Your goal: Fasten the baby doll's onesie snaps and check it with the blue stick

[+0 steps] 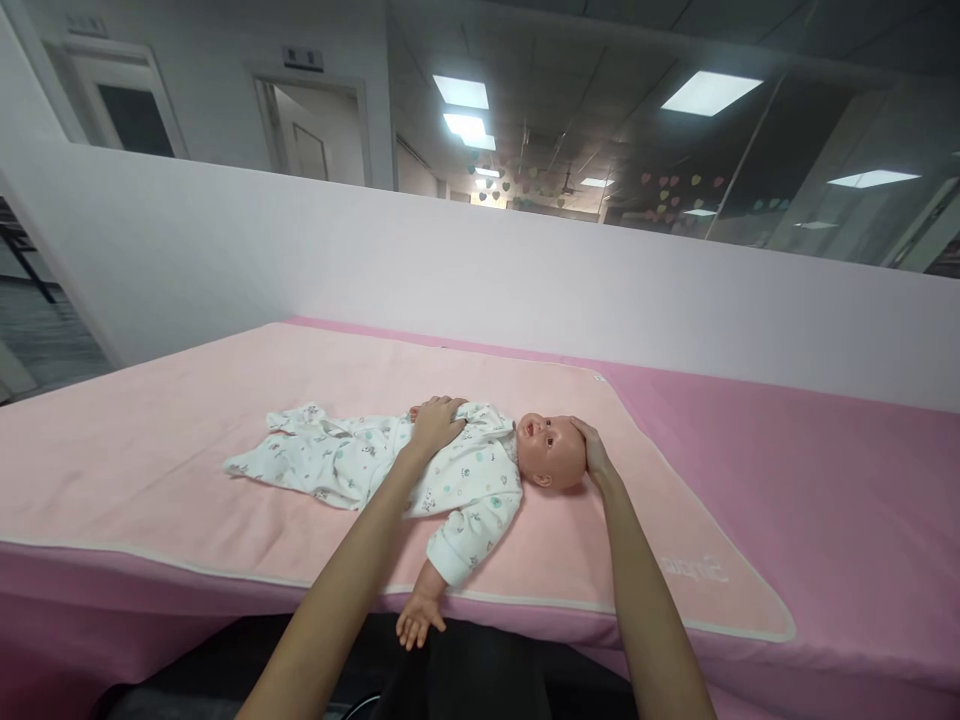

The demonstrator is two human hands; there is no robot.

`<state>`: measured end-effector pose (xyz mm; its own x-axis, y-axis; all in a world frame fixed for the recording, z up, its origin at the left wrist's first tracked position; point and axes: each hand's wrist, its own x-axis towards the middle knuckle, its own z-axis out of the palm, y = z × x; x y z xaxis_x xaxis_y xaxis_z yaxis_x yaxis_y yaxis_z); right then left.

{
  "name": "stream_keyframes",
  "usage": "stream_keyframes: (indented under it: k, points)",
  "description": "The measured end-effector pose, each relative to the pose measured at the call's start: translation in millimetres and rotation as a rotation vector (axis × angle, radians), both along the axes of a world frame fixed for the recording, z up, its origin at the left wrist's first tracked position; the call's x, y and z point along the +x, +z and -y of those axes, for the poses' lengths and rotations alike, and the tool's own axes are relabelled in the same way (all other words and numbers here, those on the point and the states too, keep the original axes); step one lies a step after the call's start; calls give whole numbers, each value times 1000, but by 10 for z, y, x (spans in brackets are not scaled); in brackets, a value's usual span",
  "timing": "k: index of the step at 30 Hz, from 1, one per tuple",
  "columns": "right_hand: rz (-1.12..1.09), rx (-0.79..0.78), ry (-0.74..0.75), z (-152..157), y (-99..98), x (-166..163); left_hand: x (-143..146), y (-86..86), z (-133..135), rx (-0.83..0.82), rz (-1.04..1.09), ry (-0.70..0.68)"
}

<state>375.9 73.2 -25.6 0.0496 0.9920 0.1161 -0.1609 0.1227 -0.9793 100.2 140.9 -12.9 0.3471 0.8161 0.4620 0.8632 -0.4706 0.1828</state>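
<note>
A baby doll (551,452) lies on its back, its head towards the right. It wears a white patterned sleepsuit (465,475) that covers the legs. My left hand (439,422) rests flat on the doll's front, fingers extended, close to its far arm. Against the crown of the doll's head lies my right hand (592,447), its fingers stretched along the top and its palm partly hidden. The doll's near arm reaches out, with its bare hand (421,617) hanging over the front edge of the bed. Neither of my hands is closed around anything.
Under the doll a peach pad (165,430) with a pale border covers part of a pink sheet (825,480). A low white partition (480,260) runs along the back, with glass above its right side. Two doors (315,130) stand beyond it at left.
</note>
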Motion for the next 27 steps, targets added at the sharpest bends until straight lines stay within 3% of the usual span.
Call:
stream_keyframes:
  k: [27]
  points:
    - [21, -21, -29, 66, 99, -29, -10, -26, -10, -13, -1, -34]
